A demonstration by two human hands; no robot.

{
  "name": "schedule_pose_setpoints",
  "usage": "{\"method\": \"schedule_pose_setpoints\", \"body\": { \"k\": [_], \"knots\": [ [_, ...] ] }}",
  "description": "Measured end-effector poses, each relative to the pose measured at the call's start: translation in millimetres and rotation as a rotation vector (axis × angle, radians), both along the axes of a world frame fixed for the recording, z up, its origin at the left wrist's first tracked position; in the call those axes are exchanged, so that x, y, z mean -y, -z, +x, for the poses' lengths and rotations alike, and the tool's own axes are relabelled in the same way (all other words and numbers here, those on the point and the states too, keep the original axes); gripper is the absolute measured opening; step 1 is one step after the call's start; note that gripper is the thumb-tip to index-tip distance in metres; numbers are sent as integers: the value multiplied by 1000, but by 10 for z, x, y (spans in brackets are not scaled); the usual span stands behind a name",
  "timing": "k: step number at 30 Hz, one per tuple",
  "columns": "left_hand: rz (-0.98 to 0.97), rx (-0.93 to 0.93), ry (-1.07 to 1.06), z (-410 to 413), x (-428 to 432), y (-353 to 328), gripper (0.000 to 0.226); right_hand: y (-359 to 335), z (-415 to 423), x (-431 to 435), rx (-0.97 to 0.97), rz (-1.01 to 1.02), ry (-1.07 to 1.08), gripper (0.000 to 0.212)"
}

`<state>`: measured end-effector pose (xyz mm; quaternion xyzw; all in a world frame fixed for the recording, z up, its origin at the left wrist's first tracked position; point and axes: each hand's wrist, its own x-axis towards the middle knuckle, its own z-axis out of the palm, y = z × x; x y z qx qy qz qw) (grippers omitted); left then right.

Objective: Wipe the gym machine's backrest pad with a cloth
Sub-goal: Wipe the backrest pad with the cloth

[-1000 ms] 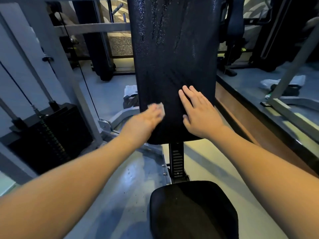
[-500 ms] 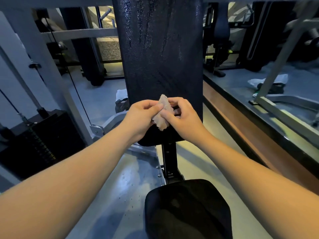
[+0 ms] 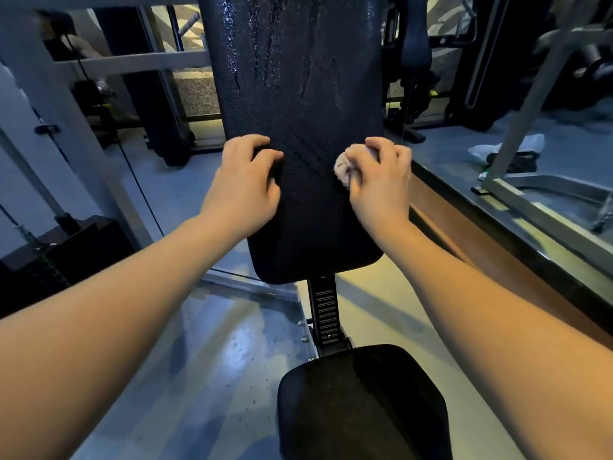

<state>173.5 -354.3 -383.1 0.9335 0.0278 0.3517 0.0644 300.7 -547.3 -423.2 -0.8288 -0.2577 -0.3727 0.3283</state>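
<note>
I see the streaked backrest pad (image 3: 298, 94) upright, seat (image 3: 361, 403) below it; left hand (image 3: 243, 187) at the pad's left edge, fingers curled, holding nothing; right hand (image 3: 381, 184) at the pad's right edge, fingers bunching the cloth (image 3: 341, 169) against the pad

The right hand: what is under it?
A bunched pale cloth peeks out beside the right hand, against the backrest pad. The hand covers the rest.
</note>
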Motion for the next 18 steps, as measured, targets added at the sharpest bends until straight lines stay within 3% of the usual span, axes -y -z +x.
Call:
{"method": "schedule_pose_setpoints", "body": {
  "k": [4,8,11,16,18],
  "knots": [
    [215,-164,-73,-6,-179,104,82,250,-49,-24,27,-68,-79,41],
    [275,-265,-76,-41,-262,217,114,233,94,-88,38,100,-103,28],
    [263,-276,-93,-22,-238,249,116,346,-57,-308,61,182,-98,25],
    [261,-271,-99,-6,-211,255,115,737,-250,-339,368,-314,-420,25],
    [255,-266,-95,-8,-214,255,115,512,-22,-270,383,-236,-328,19]
  ]
}}
